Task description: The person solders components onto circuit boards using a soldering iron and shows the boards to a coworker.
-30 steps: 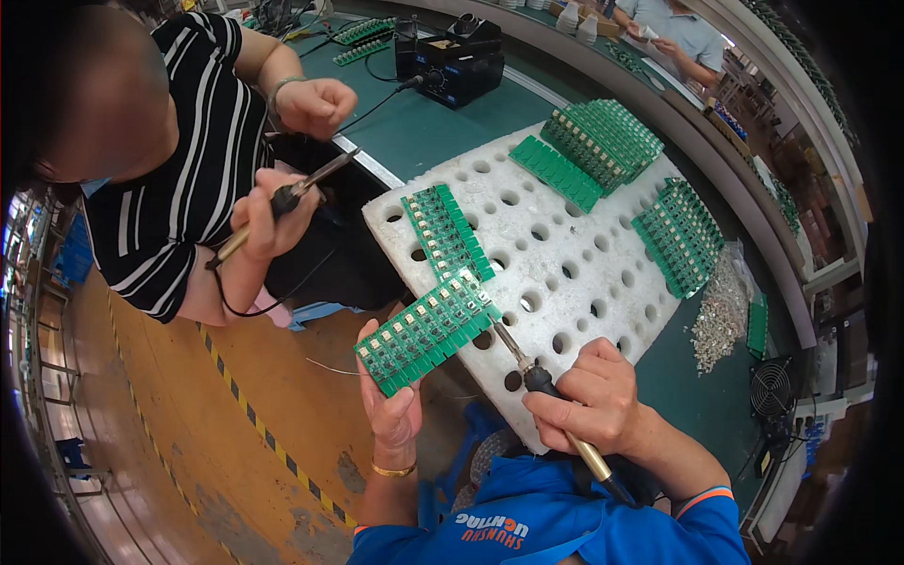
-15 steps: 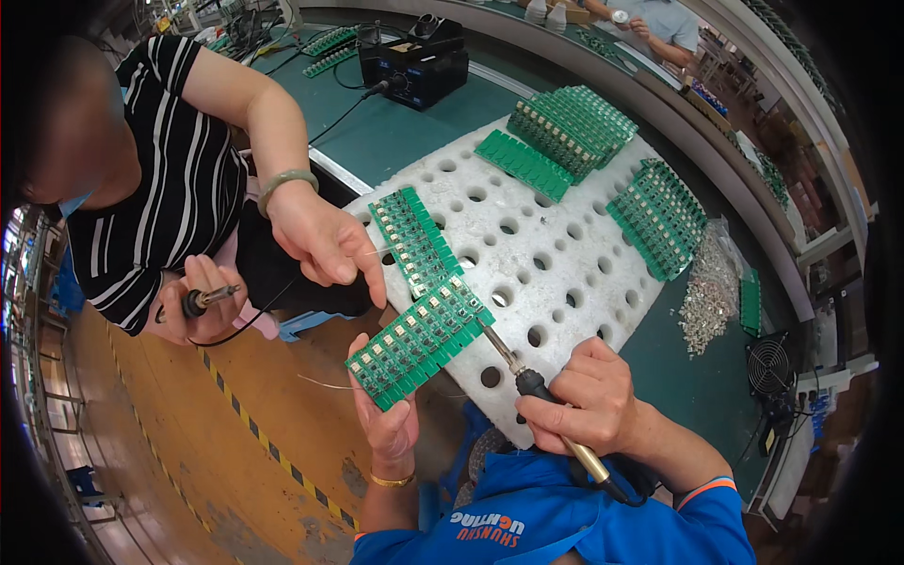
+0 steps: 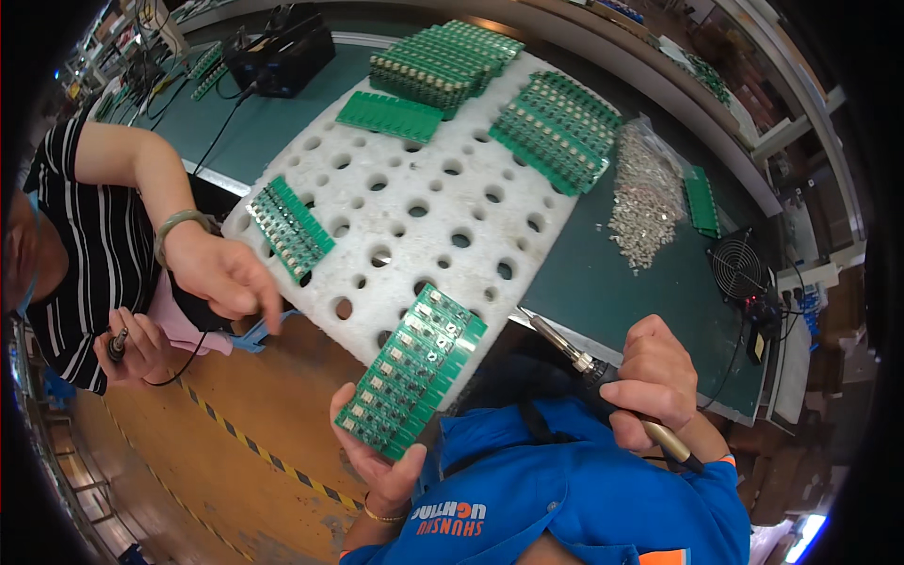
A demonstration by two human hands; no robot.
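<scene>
My left hand (image 3: 384, 476) grips a green circuit board panel (image 3: 407, 372) by its lower end. The panel slants up over the near edge of a white foam slab (image 3: 419, 240), and rows of small white and black parts line it. In my right hand (image 3: 657, 377) is a soldering iron (image 3: 565, 348), its tip pointing up and left, apart from the panel. Another populated panel (image 3: 287, 229) lies on the foam's left part. Beside it hovers a co-worker's hand (image 3: 226, 273); the co-worker's other hand (image 3: 137, 344) holds a second soldering iron (image 3: 118, 345).
Stacked panels (image 3: 438, 66) stand at the foam's far side, with a bare green panel (image 3: 389, 116) before them. More panels (image 3: 556, 127) lie at far right. A bag of small pale parts (image 3: 645, 198), a black fan (image 3: 737, 266) and a black soldering station (image 3: 281, 56) are on the bench.
The soldering iron has drawn away from the panel's end, to the right. My left hand has tilted the panel steeper, apart from the panel on the foam. The whole view has shifted.
</scene>
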